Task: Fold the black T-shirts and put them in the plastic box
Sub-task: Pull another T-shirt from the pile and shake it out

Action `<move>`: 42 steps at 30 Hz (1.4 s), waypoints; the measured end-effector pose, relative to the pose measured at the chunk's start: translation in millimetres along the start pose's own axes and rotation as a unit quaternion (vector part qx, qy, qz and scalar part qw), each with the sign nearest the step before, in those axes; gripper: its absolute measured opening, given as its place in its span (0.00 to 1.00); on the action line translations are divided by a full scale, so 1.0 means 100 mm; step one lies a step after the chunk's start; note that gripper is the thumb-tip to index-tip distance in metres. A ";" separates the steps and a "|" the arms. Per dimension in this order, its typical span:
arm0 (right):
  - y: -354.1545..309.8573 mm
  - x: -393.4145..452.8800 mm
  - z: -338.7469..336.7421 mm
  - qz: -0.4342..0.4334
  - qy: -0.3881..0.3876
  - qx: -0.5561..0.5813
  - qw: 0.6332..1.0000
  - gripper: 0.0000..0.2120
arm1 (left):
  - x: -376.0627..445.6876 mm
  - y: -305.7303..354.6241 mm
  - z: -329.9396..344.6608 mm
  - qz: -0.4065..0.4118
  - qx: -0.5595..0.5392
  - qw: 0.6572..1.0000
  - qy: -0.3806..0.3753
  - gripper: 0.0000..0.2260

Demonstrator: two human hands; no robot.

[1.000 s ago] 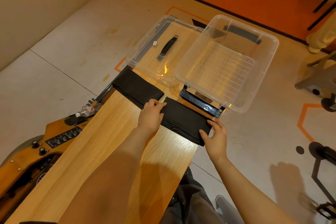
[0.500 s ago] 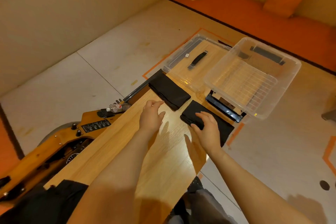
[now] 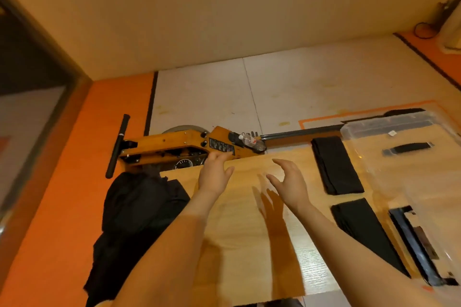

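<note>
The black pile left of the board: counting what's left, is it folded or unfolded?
Unfolded: the black pile lies crumpled and draped, unlike two flat folded T-shirts.

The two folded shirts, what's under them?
Both folded shirts lie flat on the wooden board. Whatever supports the board is hidden.

Two folded black T-shirts on the tabletop (image 3: 249, 232), right side. Far folded T-shirt (image 3: 336, 166): long narrow rectangle, flat, long axis running near to far, its far end at the tabletop's far edge. Near folded T-shirt (image 3: 366, 229): similar narrow strip, flat, angled toward the near right, lying close to the far one but apart from it. Unfolded black T-shirts (image 3: 134, 219): crumpled heap at the left end of the tabletop, draped over its edge. Plastic box (image 3: 429, 192): clear, at the right edge of view, blurred, only partly visible; contents cannot be made out.
</note>
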State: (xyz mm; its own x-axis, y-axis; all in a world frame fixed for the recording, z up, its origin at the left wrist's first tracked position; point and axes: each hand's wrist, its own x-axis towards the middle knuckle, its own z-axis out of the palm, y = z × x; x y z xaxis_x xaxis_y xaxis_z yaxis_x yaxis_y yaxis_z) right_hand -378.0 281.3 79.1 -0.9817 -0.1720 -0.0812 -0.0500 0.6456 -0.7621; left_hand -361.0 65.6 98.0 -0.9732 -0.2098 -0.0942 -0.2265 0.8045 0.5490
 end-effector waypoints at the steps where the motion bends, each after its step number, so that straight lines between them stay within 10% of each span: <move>1: -0.07 0.08 0.07 -0.019 -0.023 -0.006 1.000 0.22 | -0.07 -0.10 -0.07 -0.020 -0.001 1.000 0.016 0.21; 16: -0.99 0.02 1.22 -0.280 -0.270 -0.117 0.914 0.23 | -1.48 -1.29 -0.57 -0.273 0.051 0.951 0.134 0.21; 42: -1.41 -0.90 2.39 -0.288 -0.330 -0.175 0.882 0.24 | -2.31 -2.37 -0.65 -0.268 0.033 0.957 0.106 0.22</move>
State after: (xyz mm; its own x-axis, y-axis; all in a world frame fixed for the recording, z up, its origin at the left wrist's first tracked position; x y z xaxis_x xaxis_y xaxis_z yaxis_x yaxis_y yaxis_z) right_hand -238.5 28.5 40.5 -0.4603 -0.8673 -0.1897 -0.6729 0.4802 -0.5627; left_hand -79.4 -113.0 43.5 -0.6874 -0.7054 -0.1729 -0.7005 0.5810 0.4145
